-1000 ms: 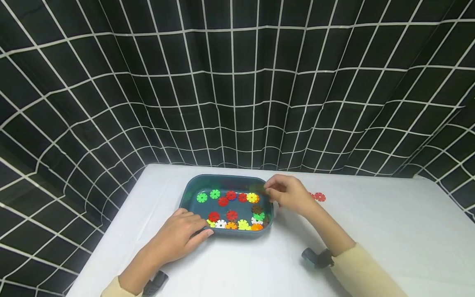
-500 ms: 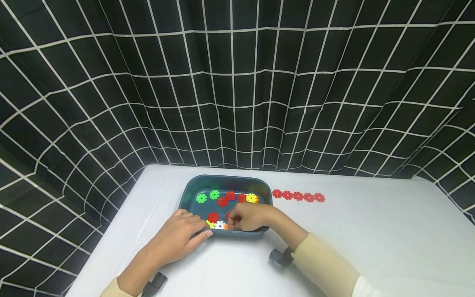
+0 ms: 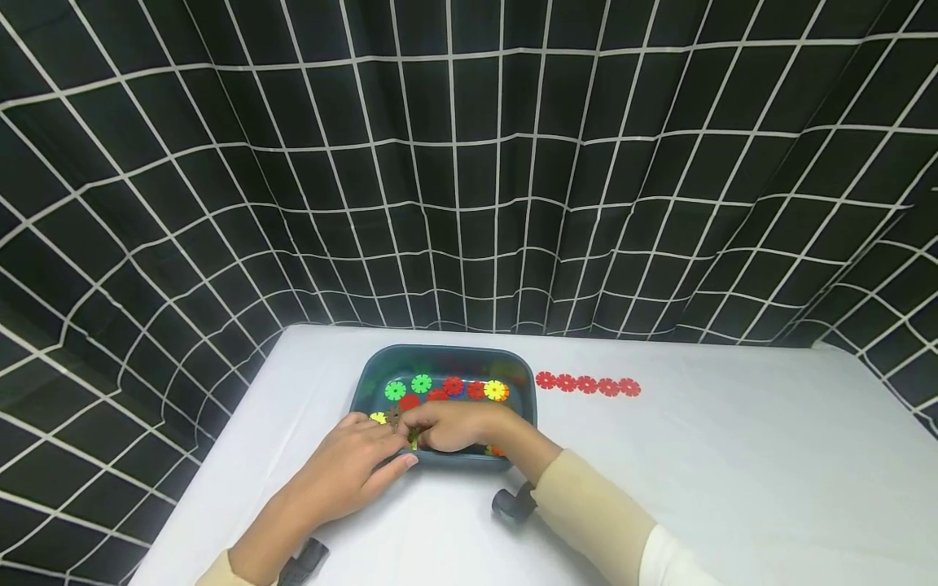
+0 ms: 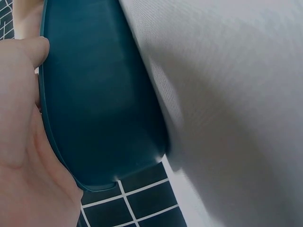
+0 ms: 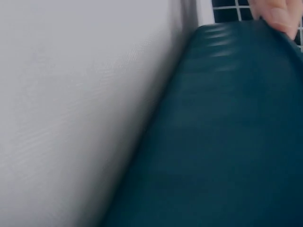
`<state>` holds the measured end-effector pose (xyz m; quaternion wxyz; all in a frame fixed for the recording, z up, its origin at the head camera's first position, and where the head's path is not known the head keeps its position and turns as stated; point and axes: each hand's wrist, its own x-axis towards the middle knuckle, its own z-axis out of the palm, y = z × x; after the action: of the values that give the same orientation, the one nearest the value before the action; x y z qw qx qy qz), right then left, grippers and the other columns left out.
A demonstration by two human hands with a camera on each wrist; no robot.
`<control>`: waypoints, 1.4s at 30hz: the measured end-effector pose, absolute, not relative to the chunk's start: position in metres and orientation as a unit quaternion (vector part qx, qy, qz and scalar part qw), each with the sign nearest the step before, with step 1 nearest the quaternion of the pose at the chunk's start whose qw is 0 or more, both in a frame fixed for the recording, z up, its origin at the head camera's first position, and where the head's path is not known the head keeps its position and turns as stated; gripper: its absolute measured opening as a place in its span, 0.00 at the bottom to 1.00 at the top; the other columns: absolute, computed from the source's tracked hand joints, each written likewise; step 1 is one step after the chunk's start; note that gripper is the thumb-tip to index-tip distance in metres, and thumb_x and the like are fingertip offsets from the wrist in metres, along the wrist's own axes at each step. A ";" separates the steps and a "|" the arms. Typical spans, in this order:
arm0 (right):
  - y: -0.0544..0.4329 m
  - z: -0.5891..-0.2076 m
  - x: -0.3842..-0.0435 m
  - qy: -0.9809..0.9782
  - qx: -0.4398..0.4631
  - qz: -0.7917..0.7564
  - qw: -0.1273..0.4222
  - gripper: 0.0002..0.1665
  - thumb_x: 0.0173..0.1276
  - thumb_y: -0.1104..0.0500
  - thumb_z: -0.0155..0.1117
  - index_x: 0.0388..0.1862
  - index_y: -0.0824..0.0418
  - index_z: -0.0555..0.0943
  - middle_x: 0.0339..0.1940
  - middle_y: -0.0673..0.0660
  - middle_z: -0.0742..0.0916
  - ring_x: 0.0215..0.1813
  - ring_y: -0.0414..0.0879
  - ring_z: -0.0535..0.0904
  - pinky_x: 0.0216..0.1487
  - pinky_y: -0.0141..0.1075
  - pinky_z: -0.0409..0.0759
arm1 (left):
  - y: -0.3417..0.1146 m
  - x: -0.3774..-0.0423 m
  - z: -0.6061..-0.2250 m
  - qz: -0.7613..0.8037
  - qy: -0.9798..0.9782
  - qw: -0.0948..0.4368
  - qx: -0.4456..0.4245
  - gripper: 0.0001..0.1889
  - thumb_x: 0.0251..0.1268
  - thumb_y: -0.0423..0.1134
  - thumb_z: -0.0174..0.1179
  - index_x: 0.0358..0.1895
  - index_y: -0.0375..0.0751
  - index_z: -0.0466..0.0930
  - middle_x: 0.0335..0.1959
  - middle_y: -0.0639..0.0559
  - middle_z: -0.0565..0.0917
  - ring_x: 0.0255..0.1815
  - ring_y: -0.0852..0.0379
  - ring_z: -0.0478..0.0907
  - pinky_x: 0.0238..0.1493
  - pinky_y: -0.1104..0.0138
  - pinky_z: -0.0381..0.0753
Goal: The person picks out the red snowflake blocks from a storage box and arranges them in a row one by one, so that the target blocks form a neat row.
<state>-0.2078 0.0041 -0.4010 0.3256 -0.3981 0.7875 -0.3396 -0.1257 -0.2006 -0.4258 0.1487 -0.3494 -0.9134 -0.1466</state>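
My left hand [image 3: 355,464] grips the teal bin [image 4: 104,94] at its 7 o'clock corner, likely to steady it. Loose discs [image 3: 453,386] lie inside; my right hand [image 3: 450,425] reaches in at 6 o'clock, fingers bent, covering some. At 3 o'clock, 5 red discs [image 3: 587,384] lie lined up, probably grouped by colour. My right fingertips are hidden: I can't tell whether they pinch anything.
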 end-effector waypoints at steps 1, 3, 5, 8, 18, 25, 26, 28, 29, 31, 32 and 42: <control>0.002 -0.402 -0.208 0.789 -0.398 -0.337 0.325 0.19 0.70 0.70 0.50 0.43 0.48 0.82 0.44 0.43 0.82 0.47 0.40 0.75 0.50 0.36 0.74 | -0.201 -0.126 -0.426 -0.147 -0.913 0.149 -0.349 0.14 0.77 0.52 0.54 0.43 0.51 0.86 0.40 0.64 0.84 0.43 0.65 0.81 0.51 0.61 0.70; -0.001 -0.404 -0.210 0.791 -0.396 -0.337 0.322 0.24 0.67 0.73 0.48 0.47 0.48 0.82 0.47 0.42 0.81 0.50 0.41 0.75 0.52 0.35 0.72 | -0.201 -0.126 -0.427 -0.148 -0.913 0.150 -0.350 0.13 0.76 0.52 0.54 0.40 0.53 0.84 0.36 0.66 0.82 0.39 0.66 0.79 0.50 0.62 0.70; -0.002 -0.406 -0.212 0.792 -0.395 -0.346 0.310 0.27 0.66 0.75 0.47 0.53 0.50 0.81 0.52 0.43 0.81 0.52 0.41 0.74 0.55 0.35 0.72 | -0.201 -0.127 -0.428 -0.148 -0.913 0.148 -0.350 0.11 0.76 0.53 0.55 0.34 0.57 0.80 0.30 0.70 0.76 0.34 0.68 0.75 0.50 0.62 0.69; -0.003 -0.409 -0.215 0.798 -0.397 -0.374 0.254 0.28 0.65 0.78 0.47 0.57 0.58 0.80 0.53 0.51 0.83 0.47 0.45 0.77 0.52 0.34 0.75 | -0.201 -0.128 -0.429 -0.146 -0.913 0.148 -0.350 0.11 0.76 0.53 0.55 0.32 0.59 0.78 0.28 0.72 0.72 0.32 0.69 0.72 0.50 0.62 0.69; 0.007 -0.411 -0.217 0.868 -0.457 -0.185 0.051 0.23 0.68 0.66 0.64 0.61 0.55 0.82 0.69 0.58 0.77 0.71 0.59 0.68 0.71 0.52 0.64 | -0.203 -0.127 -0.426 -0.136 -0.918 0.145 -0.343 0.11 0.76 0.54 0.54 0.33 0.59 0.79 0.30 0.70 0.76 0.34 0.67 0.76 0.51 0.60 0.70; 0.017 -0.407 -0.220 0.869 -0.466 -0.147 0.077 0.22 0.68 0.64 0.68 0.62 0.56 0.83 0.68 0.56 0.79 0.70 0.57 0.71 0.69 0.49 0.67 | -0.202 -0.128 -0.426 -0.137 -0.917 0.146 -0.345 0.12 0.76 0.55 0.54 0.33 0.58 0.80 0.30 0.70 0.76 0.35 0.67 0.76 0.52 0.61 0.69; 0.020 -0.406 -0.221 0.873 -0.458 -0.148 0.077 0.23 0.67 0.64 0.69 0.61 0.56 0.83 0.67 0.56 0.80 0.70 0.56 0.72 0.69 0.48 0.68 | -0.202 -0.128 -0.426 -0.136 -0.917 0.147 -0.345 0.12 0.76 0.55 0.54 0.34 0.58 0.80 0.29 0.70 0.76 0.35 0.67 0.76 0.52 0.61 0.69; 0.028 -0.404 -0.223 0.882 -0.439 -0.150 0.080 0.25 0.65 0.63 0.72 0.61 0.56 0.83 0.65 0.55 0.81 0.69 0.53 0.73 0.68 0.48 0.69 | -0.202 -0.128 -0.426 -0.135 -0.916 0.150 -0.346 0.12 0.76 0.54 0.54 0.34 0.58 0.81 0.29 0.70 0.76 0.35 0.66 0.76 0.52 0.60 0.70; 0.031 -0.403 -0.223 0.886 -0.431 -0.151 0.080 0.26 0.64 0.62 0.74 0.62 0.56 0.82 0.64 0.55 0.82 0.68 0.52 0.74 0.67 0.47 0.70 | -0.202 -0.128 -0.426 -0.134 -0.916 0.150 -0.346 0.12 0.76 0.55 0.54 0.35 0.57 0.81 0.29 0.70 0.76 0.35 0.66 0.77 0.52 0.61 0.70; 0.038 -0.403 -0.224 0.892 -0.417 -0.153 0.081 0.28 0.63 0.60 0.75 0.63 0.56 0.81 0.61 0.54 0.83 0.64 0.51 0.76 0.65 0.46 0.72 | -0.202 -0.128 -0.426 -0.134 -0.917 0.150 -0.344 0.12 0.76 0.54 0.55 0.35 0.57 0.81 0.29 0.70 0.77 0.36 0.66 0.77 0.52 0.60 0.70; 0.041 -0.403 -0.224 0.895 -0.411 -0.153 0.081 0.29 0.62 0.59 0.76 0.64 0.56 0.81 0.59 0.53 0.84 0.62 0.50 0.77 0.63 0.45 0.74 | -0.202 -0.128 -0.426 -0.133 -0.918 0.149 -0.343 0.12 0.75 0.54 0.55 0.35 0.57 0.82 0.30 0.70 0.77 0.36 0.66 0.77 0.52 0.60 0.70; 0.053 -0.402 -0.224 0.887 -0.413 -0.196 0.063 0.27 0.60 0.78 0.62 0.55 0.58 0.85 0.47 0.53 0.85 0.49 0.47 0.78 0.55 0.40 0.78 | -0.200 -0.128 -0.427 -0.139 -0.913 0.162 -0.349 0.11 0.75 0.52 0.56 0.33 0.56 0.81 0.28 0.69 0.75 0.33 0.66 0.76 0.51 0.59 0.71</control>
<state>-0.2243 0.0535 -0.4016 0.0632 -0.4134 0.8870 -0.1959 -0.1278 -0.1996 -0.4270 0.1621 -0.3488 -0.9126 -0.1385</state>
